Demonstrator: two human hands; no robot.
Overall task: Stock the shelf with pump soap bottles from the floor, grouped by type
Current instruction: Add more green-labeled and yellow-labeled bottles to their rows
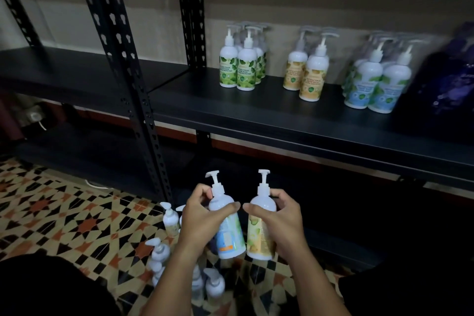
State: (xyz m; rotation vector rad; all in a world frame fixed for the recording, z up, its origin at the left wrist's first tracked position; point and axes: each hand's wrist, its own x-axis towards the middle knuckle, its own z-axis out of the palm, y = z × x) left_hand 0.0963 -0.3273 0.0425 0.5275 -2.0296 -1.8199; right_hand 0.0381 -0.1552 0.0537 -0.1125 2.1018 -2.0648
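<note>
1. Head view, lower centre of the frame: the left hand [205,215] has its fingers curled round a blue-label bottle [228,228]; the right hand [279,215] grasps a yellow-label bottle [260,231]. Both bottles are held upright, off the floor.
2. Lower left: more bottles [164,256] wait on the tiled floor [64,213].
3. Upper right: the shelf [256,108] carries a green group [242,64], a yellow group [309,72] and a blue group [377,82].
4. Best to lift each bottle to its matching group and set it down upright just beside its kind, keeping the pump heads apart.
</note>
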